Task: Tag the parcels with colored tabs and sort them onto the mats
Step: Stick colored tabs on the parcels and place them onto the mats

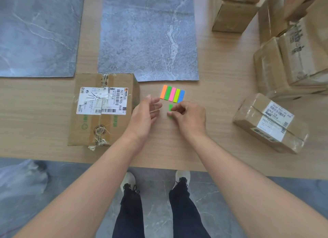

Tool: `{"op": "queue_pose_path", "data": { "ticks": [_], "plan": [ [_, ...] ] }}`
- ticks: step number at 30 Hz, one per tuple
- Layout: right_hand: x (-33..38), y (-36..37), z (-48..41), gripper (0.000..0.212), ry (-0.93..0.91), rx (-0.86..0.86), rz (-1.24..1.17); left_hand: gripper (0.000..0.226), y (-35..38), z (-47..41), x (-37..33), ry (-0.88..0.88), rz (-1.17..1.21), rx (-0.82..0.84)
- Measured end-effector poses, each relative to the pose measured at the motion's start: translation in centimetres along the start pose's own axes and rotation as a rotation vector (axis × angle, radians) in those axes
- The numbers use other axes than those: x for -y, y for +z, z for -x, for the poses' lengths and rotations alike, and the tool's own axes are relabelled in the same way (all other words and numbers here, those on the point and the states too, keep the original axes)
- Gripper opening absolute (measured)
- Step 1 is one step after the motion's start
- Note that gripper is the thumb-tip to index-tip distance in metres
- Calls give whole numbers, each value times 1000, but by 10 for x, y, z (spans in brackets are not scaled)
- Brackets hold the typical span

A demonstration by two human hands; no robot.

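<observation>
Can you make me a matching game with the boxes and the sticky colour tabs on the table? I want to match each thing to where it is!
Things
1. green tab
2. pack of colored tabs
3. big parcel
4. small parcel

Places
A. just to the left of the open left hand
B. far right, near the front edge of the table
C. pinched in the right hand
D. on the table, between the middle mat and the hands

Pairs: 1-C, 2-D, 3-A, 4-B
</observation>
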State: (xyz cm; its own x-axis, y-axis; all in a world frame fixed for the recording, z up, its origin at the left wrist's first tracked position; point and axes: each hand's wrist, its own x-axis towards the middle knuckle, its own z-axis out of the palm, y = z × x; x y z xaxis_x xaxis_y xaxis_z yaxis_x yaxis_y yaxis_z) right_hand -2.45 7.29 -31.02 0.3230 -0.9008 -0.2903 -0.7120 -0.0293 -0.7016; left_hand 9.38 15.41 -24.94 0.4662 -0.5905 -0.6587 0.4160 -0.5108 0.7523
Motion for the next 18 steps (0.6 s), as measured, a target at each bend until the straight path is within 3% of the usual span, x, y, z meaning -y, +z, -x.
{"op": "queue_pose_path", "data": {
  "ticks": [6, 12, 18],
  "plan": [
    [-4, -2, -4, 13, -154, 18, 163, 28, 1, -3, 1, 83, -236, -56],
    [-12, -7, -11, 16, -298, 105, 287, 34, 4, -12, 11, 269, -769, -48],
    [-14, -17, -17, 13, -363, 158, 237, 33, 4, -18, 23, 450, -970, 14]
  ]
}}
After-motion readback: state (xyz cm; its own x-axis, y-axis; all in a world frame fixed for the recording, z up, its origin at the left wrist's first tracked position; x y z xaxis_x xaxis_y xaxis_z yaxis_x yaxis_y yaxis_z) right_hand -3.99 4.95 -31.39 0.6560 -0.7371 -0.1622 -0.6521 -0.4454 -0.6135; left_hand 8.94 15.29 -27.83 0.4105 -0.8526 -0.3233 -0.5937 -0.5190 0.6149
